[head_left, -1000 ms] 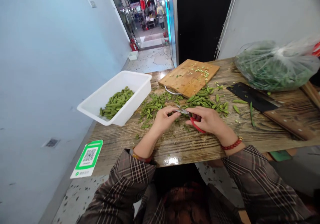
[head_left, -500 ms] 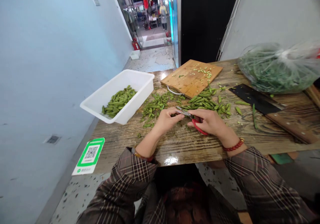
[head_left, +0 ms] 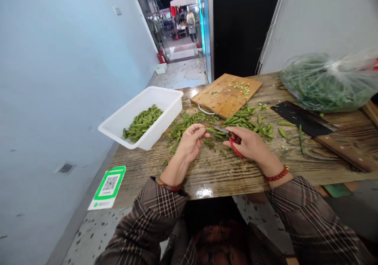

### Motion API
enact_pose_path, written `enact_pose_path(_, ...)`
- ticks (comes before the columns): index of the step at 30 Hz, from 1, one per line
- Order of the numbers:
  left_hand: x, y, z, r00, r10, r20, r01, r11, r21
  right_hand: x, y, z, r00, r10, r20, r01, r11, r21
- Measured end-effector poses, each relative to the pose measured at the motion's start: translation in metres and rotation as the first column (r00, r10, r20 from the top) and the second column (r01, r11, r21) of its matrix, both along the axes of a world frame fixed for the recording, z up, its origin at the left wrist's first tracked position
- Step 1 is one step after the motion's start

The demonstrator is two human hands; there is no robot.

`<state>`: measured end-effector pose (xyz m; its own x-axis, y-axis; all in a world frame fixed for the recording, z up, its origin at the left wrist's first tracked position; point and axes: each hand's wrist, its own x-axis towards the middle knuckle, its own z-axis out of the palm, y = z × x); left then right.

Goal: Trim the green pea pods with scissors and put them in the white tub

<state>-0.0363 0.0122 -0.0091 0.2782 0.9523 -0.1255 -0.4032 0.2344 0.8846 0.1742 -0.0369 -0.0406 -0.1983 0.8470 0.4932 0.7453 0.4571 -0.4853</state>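
Note:
My right hand (head_left: 246,142) is closed round red-handled scissors (head_left: 236,147), whose blades point left and look parted. My left hand (head_left: 191,139) pinches a green pod (head_left: 211,130) by one end, and the pod reaches toward the blades. Behind my hands lies a heap of green pods (head_left: 236,120), with small trimmings (head_left: 189,121) to its left. More pods (head_left: 143,121) lie in a white plastic tub (head_left: 163,128) at the table's left end.
A wooden cutting board (head_left: 220,95) with chopped bits sits at the back. On the right are a cleaver (head_left: 304,117) and a bag of greens (head_left: 325,84). A QR card (head_left: 108,186) lies at the left edge. A person (head_left: 191,23) stands outside the doorway.
My left hand has turned and drawn slightly left from the scissors; its pod now shows clearly between the hands. The scissor blades have come free of my left fingers. The view has tilted slightly.

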Motion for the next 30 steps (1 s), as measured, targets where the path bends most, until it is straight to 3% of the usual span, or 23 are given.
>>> enact_pose_path(11,0.004,-0.002,-0.004,0.99,0.062,0.127,-0.055,0.997,-0.059,-0.003,-0.002,0.001,0.999,0.048,0.001,-0.048,0.998,-0.03)
enact_pose_path(17,0.01,-0.009,-0.006,0.997,-0.067,0.04,0.068,0.997,-0.028,-0.005,-0.002,0.0,0.996,0.071,-0.056,-0.071,0.997,0.005)
enact_pose_path(25,0.01,-0.011,-0.003,0.994,-0.099,-0.049,0.098,0.995,-0.019,-0.003,-0.002,0.001,0.997,0.024,-0.074,-0.024,1.0,-0.004)
enact_pose_path(30,0.007,-0.008,0.0,0.996,-0.056,-0.076,0.052,0.997,-0.051,-0.004,-0.003,0.004,0.997,0.056,-0.049,-0.058,0.997,-0.051)
